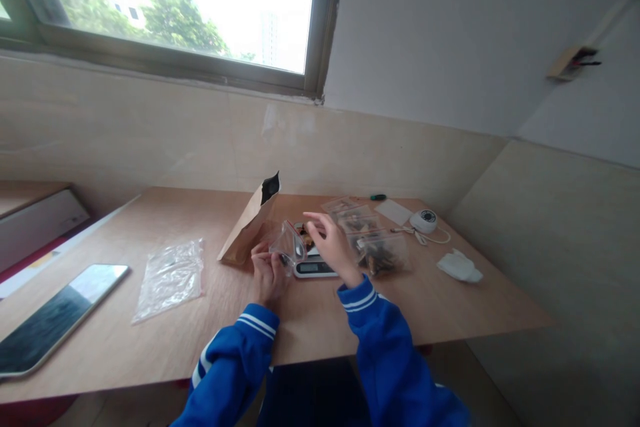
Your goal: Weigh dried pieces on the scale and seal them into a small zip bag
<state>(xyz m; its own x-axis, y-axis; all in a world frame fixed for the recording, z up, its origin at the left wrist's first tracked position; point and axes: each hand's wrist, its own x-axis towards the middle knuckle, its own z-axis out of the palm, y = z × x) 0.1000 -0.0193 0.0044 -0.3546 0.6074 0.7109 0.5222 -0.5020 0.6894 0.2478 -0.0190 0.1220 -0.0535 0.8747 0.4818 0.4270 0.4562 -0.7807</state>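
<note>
My left hand [269, 272] is closed on the lower side of a small clear zip bag [291, 240]. The bag's mouth gapes toward the right, and something small and dark shows near its bottom. Over a white kitchen scale [315, 269] with a grey display hovers my right hand [331, 240], its fingers apart and seemingly holding nothing. Brownish dried pieces [306, 237] lie on the scale, partly hidden by the bag and the right hand. Just left of the zip bag stands a brown kraft paper pouch [247, 227], leaning with its dark-lined top open.
Right of the scale lie several filled zip bags [380, 253]. Beyond them are a white card [394, 212], a green-handled tool [378, 197], a white round device with a cable [423, 221] and a crumpled tissue [459, 267]. A flat clear bag [170, 278] and a tablet [57, 320] lie left.
</note>
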